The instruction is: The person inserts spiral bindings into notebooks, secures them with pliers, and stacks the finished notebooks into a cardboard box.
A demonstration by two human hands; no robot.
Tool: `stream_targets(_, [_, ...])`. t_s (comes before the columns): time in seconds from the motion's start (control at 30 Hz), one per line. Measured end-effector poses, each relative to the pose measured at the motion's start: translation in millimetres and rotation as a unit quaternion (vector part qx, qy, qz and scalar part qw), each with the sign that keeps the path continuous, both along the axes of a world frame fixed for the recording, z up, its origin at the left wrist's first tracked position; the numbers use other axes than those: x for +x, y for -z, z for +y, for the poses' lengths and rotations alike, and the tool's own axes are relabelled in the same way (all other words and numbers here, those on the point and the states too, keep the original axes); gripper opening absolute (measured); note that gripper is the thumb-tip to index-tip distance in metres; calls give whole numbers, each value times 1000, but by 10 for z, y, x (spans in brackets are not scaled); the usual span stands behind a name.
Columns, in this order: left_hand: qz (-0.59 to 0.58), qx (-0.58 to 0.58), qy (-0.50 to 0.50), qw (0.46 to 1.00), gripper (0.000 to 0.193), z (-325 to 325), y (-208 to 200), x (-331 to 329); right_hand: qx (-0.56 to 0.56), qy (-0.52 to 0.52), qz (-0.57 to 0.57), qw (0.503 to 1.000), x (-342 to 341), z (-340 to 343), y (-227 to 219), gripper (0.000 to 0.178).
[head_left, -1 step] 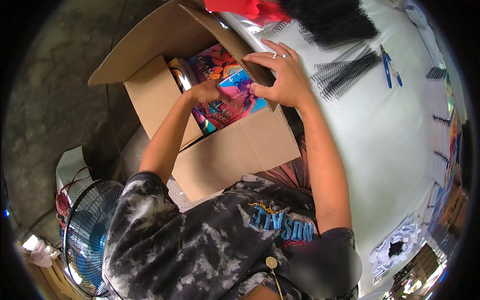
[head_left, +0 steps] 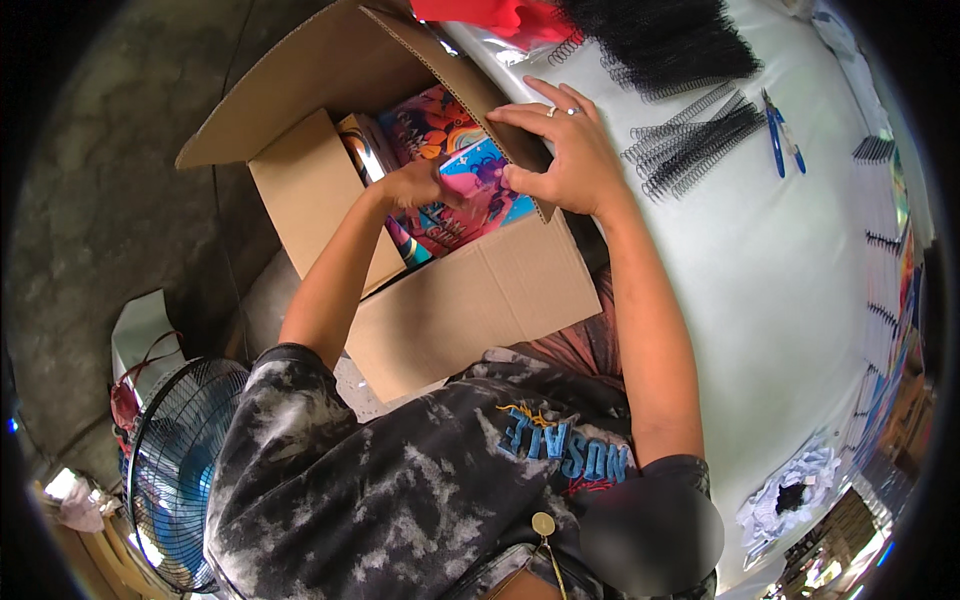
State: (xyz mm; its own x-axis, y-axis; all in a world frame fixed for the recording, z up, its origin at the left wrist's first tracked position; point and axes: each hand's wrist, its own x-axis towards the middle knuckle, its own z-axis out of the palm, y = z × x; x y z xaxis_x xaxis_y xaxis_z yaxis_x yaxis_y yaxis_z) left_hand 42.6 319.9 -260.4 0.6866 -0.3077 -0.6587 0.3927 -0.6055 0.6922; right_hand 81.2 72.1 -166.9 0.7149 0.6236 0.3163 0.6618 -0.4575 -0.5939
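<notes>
An open cardboard box point(head_left: 310, 200) holds several colourful illustrated books point(head_left: 430, 122), packed in stacks. On top at the right lies one with a pink and blue cover point(head_left: 490, 205). My left hand point(head_left: 412, 186) reaches into the box and rests on that cover, fingers stretched out and partly in shadow. With my right hand point(head_left: 565, 150) I grip the right-hand box flap point(head_left: 470, 95): the thumb is on its inner side, over the books, and the other fingers lie along its upper edge. The near flap point(head_left: 475, 300) is folded outward toward me.
Right of the box is a white-covered table point(head_left: 740, 300). It carries black spiral binding coils point(head_left: 695, 140), a larger coil pile point(head_left: 665, 45), blue-handled cutters point(head_left: 783, 140), stacked spiral-bound books point(head_left: 882, 270) and crumpled plastic point(head_left: 795, 490). A fan point(head_left: 180, 480) stands at lower left.
</notes>
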Motion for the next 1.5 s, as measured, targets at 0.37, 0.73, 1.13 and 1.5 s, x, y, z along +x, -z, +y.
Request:
stream_targets(0.37, [-34,136,37,989,116,-165,-374,-171,35,8,3,999,-50,18,-2,50])
stream_targets(0.73, [-80,115,49,989,113,-110,-231,-170,32,7,-10,999,-16,14,11,52])
stream_targets(1.13, [-51,68,6,996,114,-100,-193,-161,18,7,-12,1000,-13,7,11,51])
stream_targets(1.5, [110,22,-9,994,67,86,53,310,10,6,-14,1000,-2,-7,31,54])
